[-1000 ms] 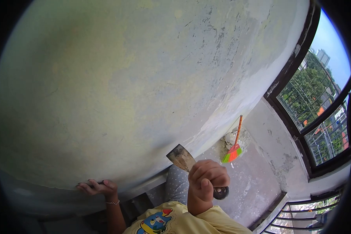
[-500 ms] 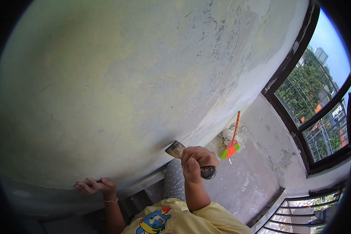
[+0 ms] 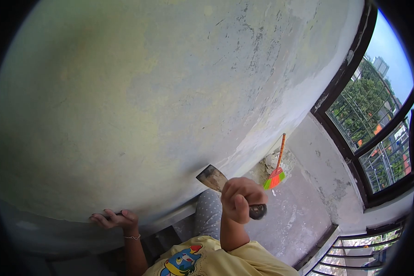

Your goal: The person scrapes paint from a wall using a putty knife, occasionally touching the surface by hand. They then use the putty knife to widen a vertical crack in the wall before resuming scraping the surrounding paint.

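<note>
A scraper with a wide, worn metal blade is gripped in my right hand, whose fingers wrap round its dark handle. The blade's edge points up and left, close to the patchy, scraped wall; whether it touches the surface I cannot tell. My left hand is at the lower left by the wall, palm up with bent fingers. Something small and dark shows between its fingers, too hidden to name.
An orange-handled broom with red and green bristles leans in the corner beside crumbled plaster. Dark-framed windows are on the right, and a barred opening lies below them. Grey floor stretches below the broom.
My right hand has moved slightly right and down with the scraper, and more of the blade shows. My left hand has barely moved.
</note>
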Tool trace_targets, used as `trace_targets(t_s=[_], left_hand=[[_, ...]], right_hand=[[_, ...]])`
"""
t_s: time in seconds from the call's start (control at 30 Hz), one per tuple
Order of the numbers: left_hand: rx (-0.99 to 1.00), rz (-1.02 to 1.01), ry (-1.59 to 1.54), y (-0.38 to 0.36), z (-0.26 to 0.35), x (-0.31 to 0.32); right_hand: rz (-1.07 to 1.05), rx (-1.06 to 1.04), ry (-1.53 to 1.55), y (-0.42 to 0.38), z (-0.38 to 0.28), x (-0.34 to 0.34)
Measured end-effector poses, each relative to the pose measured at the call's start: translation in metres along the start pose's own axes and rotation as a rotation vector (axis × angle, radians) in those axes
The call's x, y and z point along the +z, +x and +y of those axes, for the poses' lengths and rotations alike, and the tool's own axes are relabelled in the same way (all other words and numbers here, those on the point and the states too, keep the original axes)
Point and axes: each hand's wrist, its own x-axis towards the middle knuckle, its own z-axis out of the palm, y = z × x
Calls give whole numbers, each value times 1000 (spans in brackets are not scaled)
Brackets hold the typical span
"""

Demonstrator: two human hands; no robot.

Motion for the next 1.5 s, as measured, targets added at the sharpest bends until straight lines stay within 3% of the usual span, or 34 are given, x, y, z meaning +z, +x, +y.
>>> trace_targets(t_s=[0.03,0.13,0.23,0.27,0.4,0.53,0.6,0.67,0.7,0.73,0.8,0.9,1.0,1.13,1.2,1.33,1.43,1.5], left_hand=[[8,-10,-2,0,-2,-3],[2,13,7,3,4,-1],[18,37,29,9,4,2],[23,38,15,9,4,1],[29,11,14,3,0,-1],[24,30,21,7,3,2],[11,43,-5,1,-1,3],[23,21,21,3,0,-1],[36,14,43,5,0,-2],[36,21,37,4,0,-4],[27,21,44,3,0,-1],[11,-7,51,0,-2,-3],[4,-4,41,1,0,-3],[35,28,19,7,2,-2],[13,4,27,2,1,-2],[12,8,28,-1,-1,2],[12,27,19,-1,-1,0],[1,24,17,0,-1,0]], right_hand=[[-18,94,-144,-11,19,-13],[27,157,-54,-5,16,-14],[3,25,130,10,-13,-5],[-65,-47,88,15,-19,2],[24,254,-466,-24,38,-28],[55,112,36,-8,5,-19],[12,61,55,-2,-3,-9],[-4,138,-99,-12,16,-14],[11,269,-450,-37,37,-38],[41,371,-557,-52,53,-52],[135,395,-284,-51,36,-52],[2,75,-90,-16,2,-18],[-34,-76,-11,-1,-23,7],[-102,26,-46,-24,7,13],[-143,4,-322,-37,23,3],[6,-25,-124,-15,-9,1],[-72,-169,-81,5,-27,3],[-27,-116,-46,4,-3,-5]])
